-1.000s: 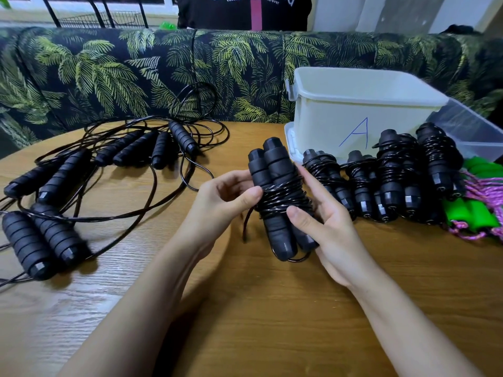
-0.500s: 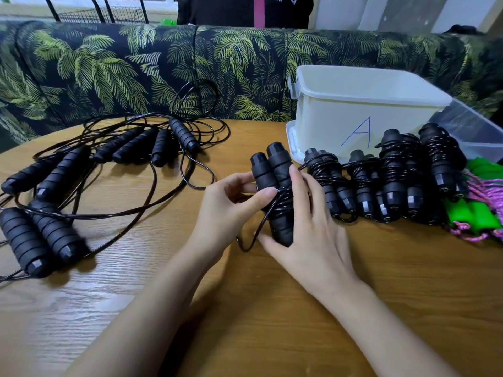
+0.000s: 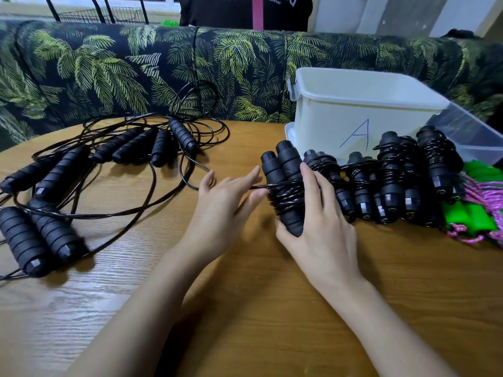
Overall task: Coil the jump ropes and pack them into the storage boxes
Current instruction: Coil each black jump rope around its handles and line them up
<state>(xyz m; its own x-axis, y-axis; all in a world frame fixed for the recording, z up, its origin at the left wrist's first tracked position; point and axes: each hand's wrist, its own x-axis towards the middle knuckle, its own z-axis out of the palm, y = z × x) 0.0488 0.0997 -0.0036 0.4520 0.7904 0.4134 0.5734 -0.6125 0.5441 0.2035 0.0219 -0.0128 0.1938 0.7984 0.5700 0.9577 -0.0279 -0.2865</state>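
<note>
Head view: the right hand point(image 3: 324, 213) gripped a nearly wound jump rope point(image 3: 285, 170), and the left hand point(image 3: 226, 202) lay wide beside it. Coiled bundles point(image 3: 389, 180) waited on the bench point(image 3: 245, 322) before box A point(image 3: 353, 104), seemingly unpacked. Loose ropes point(image 3: 109, 172) awaited coiling.

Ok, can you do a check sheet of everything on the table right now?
Surface: wooden table.
Job's things: wound black bundle in hand; finished bundles in a row beside it; loose ropes on the left; green-handled pink rope; white box A; clear box.
Clutter: nothing seen.
Hands: right hand holds the bundle; left hand beside it, fingers straight.
Cables: loose cords tangled.
Surroundings: leaf-print sofa; person in dark shirt behind.
</note>
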